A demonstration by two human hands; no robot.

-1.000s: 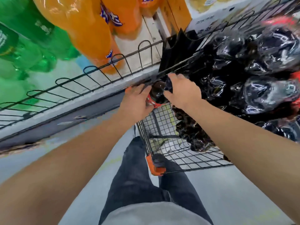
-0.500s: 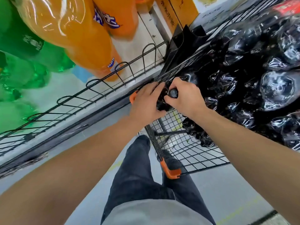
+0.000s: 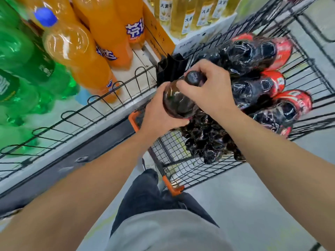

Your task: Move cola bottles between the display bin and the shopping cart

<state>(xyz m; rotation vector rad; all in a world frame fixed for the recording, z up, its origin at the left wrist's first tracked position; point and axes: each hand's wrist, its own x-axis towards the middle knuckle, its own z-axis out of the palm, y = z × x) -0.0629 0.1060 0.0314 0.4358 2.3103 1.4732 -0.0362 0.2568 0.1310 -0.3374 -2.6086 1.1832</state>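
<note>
A dark cola bottle with a black cap is held upright above the near left corner of the black wire shopping cart. My left hand grips its body from the left and below. My right hand holds its neck, fingers curled round just under the cap. Several more cola bottles with red labels lie piled in the cart. The display bin, a shelf fenced with black wire loops, runs along the left.
Orange soda bottles and green soda bottles stand in the bin. Yellow drink bottles fill a shelf at the top. The cart has orange corner pieces. My legs stand on grey floor beside it.
Both hands have lifted one cola bottle up out of the pile in the cart; it now stands upright above the cart's corner. The view has tilted and widened.
</note>
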